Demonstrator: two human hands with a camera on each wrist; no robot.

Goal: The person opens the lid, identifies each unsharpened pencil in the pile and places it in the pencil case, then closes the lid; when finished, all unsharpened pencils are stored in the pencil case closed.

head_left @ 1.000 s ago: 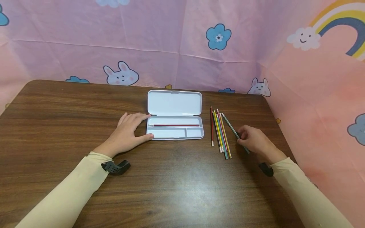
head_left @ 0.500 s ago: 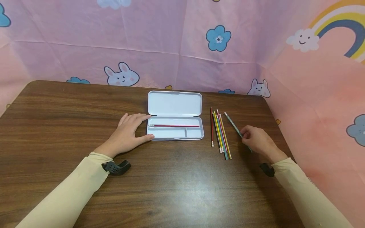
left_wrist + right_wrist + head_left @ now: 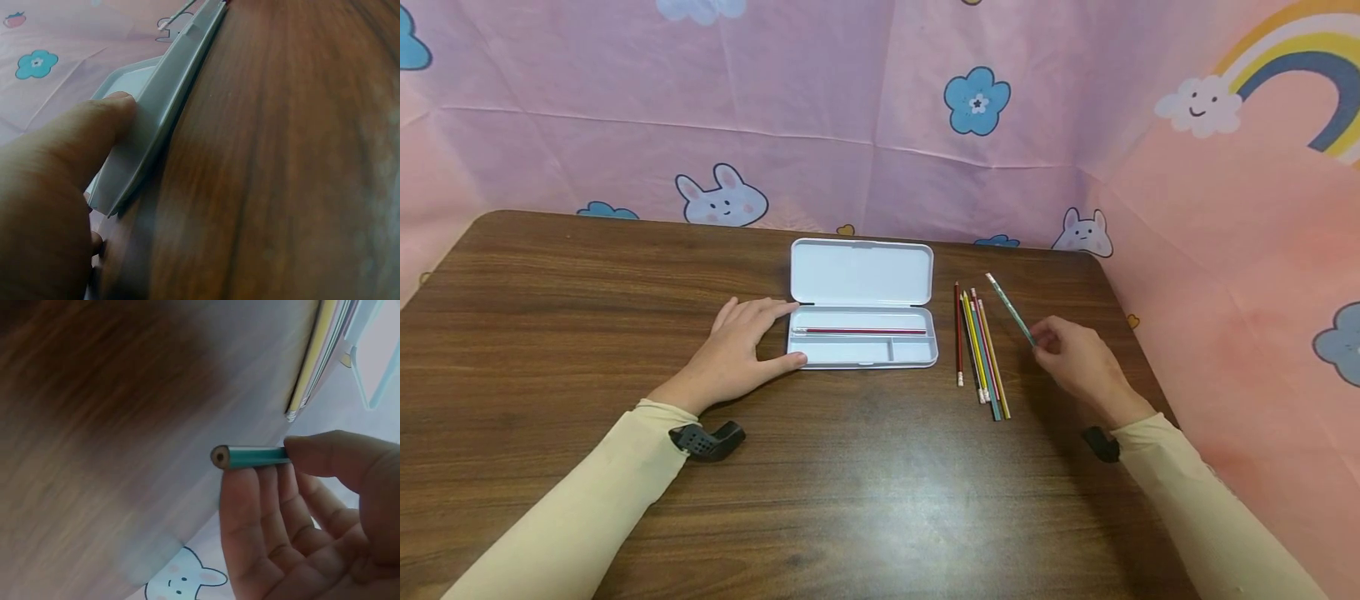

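Note:
A white pencil case (image 3: 838,351) lies with its lid up on the table. A red-striped pencil (image 3: 865,332) lies in its long back compartment. My left hand (image 3: 730,358) holds the case's left end, thumb at the front corner and fingers by the hinge side. In the left wrist view the thumb (image 3: 109,119) presses on the case's wall (image 3: 140,134). My right hand (image 3: 1078,362) pinches a green pencil (image 3: 1011,308) near its unsharpened end, between thumb and fingertips. Its white eraser end points away to the back left. The right wrist view shows the pencil's flat end (image 3: 220,457) up close.
Several pencils (image 3: 981,350), red, yellow, teal and others, lie in a loose bundle between the case and my right hand. The brown wooden table (image 3: 820,483) meets a printed cloth backdrop (image 3: 820,108) at the back and right.
My right hand has lifted the green pencil; its eraser end swung right, then moved farther back. The left hand and pencil case stay where they were.

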